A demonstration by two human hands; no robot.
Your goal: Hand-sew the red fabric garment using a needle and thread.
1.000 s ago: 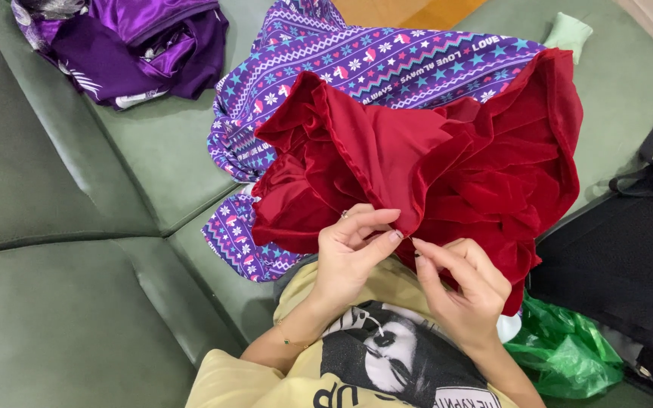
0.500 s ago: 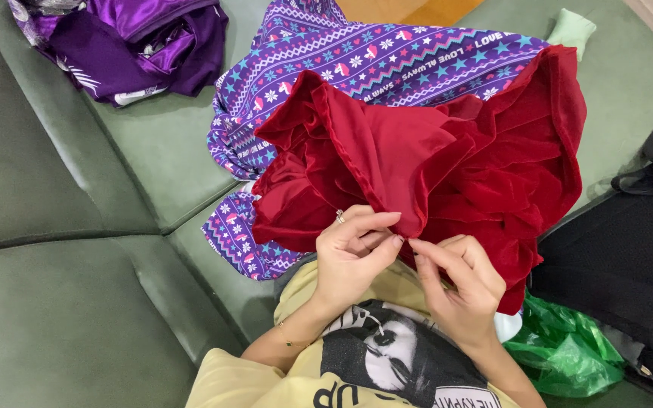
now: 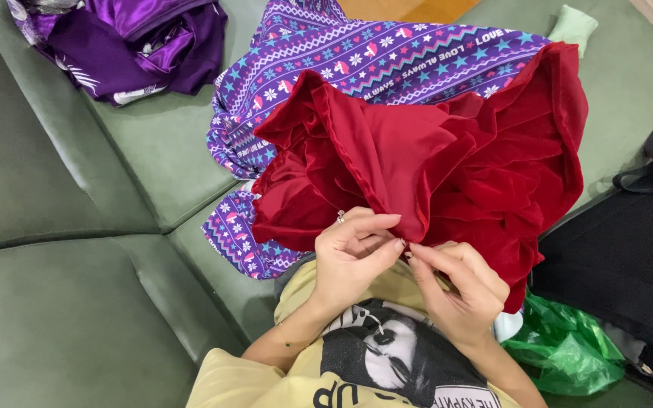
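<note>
Person wears a pale yellow short-sleeved T-shirt (image 3: 266, 381) with a large black-and-white printed graphic across the chest and dark block lettering along the near edge. Left hand (image 3: 353, 257) carries a small silver ring (image 3: 340, 217) on one finger. A thin bracelet (image 3: 287, 341) circles the left wrist. Right hand (image 3: 459, 291) is bare, forearms uncovered.

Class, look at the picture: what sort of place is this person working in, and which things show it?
Probably a home living room: a green cushioned sofa strewn with loose clothes, including a red velvet garment and purple satin clothing.
</note>
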